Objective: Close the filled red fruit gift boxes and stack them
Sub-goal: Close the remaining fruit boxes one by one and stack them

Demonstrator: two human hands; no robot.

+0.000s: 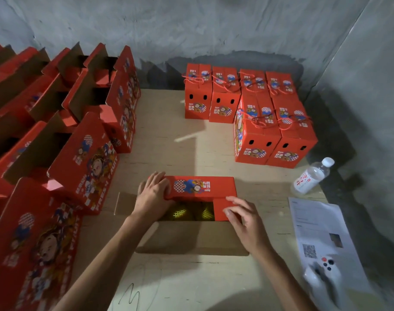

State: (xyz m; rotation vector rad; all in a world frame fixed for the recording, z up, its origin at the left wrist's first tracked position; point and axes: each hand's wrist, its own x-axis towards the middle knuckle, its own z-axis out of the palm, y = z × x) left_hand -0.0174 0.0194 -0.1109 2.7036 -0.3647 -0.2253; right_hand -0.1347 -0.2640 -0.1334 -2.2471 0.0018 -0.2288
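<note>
Lying half-closed, red box (200, 187) with netted fruit (180, 213), both flat hands' grips (154, 194) (243, 217) apart on flaps.

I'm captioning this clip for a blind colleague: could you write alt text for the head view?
Two hands fold flaps over an open red gift box of net-wrapped fruit: left hand on the far flap, right hand on a side flap. Closed boxes stand stacked behind, open boxes at left.

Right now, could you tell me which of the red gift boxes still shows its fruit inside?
The box under both hands, at the table's near middle: yellow netted fruit shows through its half-folded flaps. The boxes stacked at the back right are closed, with cord handles on top.
</note>
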